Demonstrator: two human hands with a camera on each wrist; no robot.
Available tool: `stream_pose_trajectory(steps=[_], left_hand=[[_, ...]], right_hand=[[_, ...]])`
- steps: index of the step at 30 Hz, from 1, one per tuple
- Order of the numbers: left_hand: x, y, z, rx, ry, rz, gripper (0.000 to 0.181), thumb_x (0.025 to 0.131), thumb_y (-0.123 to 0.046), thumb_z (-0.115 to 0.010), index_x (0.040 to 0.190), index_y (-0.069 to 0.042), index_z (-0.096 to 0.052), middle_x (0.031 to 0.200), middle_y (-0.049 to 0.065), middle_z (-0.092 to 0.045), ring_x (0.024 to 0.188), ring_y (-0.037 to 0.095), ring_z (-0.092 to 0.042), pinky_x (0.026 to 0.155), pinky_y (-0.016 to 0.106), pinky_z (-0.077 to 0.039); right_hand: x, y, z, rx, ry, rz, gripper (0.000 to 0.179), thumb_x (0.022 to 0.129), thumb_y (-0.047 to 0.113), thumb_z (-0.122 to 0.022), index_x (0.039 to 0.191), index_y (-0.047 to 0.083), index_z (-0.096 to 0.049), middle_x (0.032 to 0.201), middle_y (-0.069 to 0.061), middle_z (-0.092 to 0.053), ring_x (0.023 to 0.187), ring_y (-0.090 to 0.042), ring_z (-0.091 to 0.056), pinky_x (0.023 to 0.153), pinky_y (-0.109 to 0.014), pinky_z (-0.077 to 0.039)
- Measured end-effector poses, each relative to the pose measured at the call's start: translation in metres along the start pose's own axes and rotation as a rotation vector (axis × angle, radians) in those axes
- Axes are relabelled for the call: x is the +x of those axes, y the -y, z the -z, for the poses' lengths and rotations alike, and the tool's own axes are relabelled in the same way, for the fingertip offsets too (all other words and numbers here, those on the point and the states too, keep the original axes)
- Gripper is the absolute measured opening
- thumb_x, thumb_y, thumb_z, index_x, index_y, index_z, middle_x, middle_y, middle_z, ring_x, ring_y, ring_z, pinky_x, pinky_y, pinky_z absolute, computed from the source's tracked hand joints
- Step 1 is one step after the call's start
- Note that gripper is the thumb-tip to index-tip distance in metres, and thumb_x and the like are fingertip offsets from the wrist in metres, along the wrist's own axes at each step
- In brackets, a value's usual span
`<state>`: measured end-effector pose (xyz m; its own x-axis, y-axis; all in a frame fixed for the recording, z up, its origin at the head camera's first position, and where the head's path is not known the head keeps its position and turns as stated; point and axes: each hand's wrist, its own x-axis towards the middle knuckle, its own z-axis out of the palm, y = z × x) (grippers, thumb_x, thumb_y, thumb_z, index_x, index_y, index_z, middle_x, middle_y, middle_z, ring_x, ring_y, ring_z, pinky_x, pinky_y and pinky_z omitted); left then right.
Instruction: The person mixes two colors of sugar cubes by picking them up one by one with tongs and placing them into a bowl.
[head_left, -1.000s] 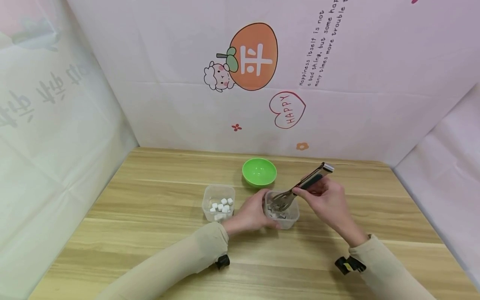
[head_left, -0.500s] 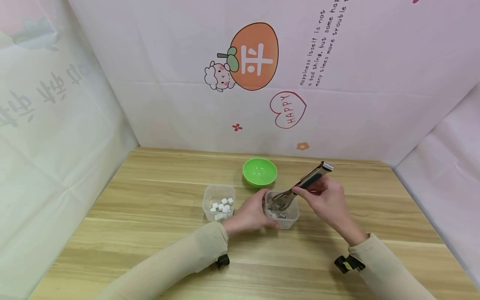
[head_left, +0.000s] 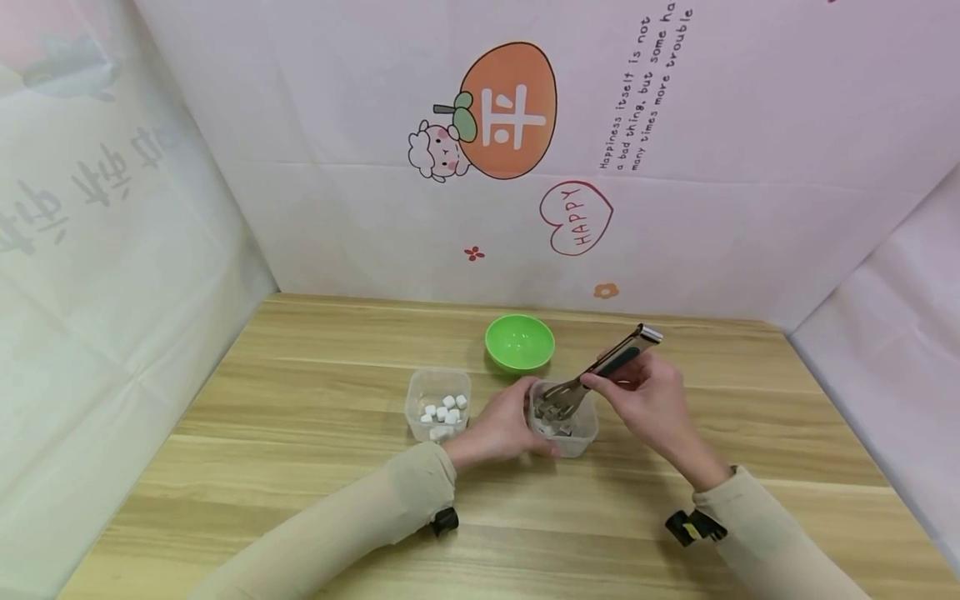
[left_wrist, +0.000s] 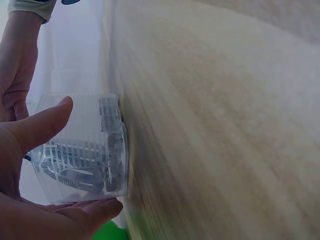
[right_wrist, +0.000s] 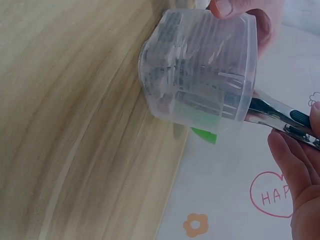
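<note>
My left hand grips the near-left side of a clear plastic container, thumb on one side and fingers on the other. Metal tongs with dark handle grips slant up to the right, held in my right hand between thumb and fingers. Their slotted heads are down inside that container, among greyish pieces too small to identify. In the left wrist view the tong heads show through the clear wall. Whether they pinch a piece cannot be made out.
Left of my left hand stands a second clear container with several white cubes. A green bowl sits behind, between the two containers. The wooden table ends at a printed backdrop.
My right hand and the tongs have shifted very slightly left, and the tong heads have turned and spread a little inside the container. The left hand stays in place.
</note>
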<state>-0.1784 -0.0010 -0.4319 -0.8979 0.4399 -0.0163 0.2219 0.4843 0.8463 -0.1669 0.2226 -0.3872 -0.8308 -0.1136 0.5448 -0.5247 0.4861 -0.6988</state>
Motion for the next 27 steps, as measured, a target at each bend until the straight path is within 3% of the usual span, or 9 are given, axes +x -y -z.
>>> stream_pose_trajectory(steps=[11, 27], left_hand=[[-0.0009, 0.0003, 0.0009, -0.003, 0.001, 0.0, 0.095, 0.065, -0.016, -0.103, 0.145, -0.007, -0.053, 0.134, 0.004, -0.064, 0.122, 0.02, -0.061, 0.112, 0.036, -0.048], [-0.0007, 0.0011, 0.001, -0.018, 0.004, -0.001, 0.096, 0.065, -0.015, -0.103, 0.146, -0.007, -0.053, 0.135, 0.003, -0.064, 0.124, 0.019, -0.06, 0.113, 0.036, -0.047]], right_hand=[[-0.0012, -0.0011, -0.0009, -0.018, 0.003, 0.009, 0.027, 0.083, -0.001, -0.089, 0.101, 0.003, -0.069, 0.083, -0.002, -0.076, 0.071, -0.01, -0.073, 0.064, -0.018, -0.062], [-0.0032, -0.0047, 0.0017, 0.017, -0.088, -0.021, 0.023, 0.082, -0.005, -0.088, 0.096, 0.002, -0.072, 0.082, -0.009, -0.076, 0.068, -0.006, -0.07, 0.062, -0.014, -0.059]])
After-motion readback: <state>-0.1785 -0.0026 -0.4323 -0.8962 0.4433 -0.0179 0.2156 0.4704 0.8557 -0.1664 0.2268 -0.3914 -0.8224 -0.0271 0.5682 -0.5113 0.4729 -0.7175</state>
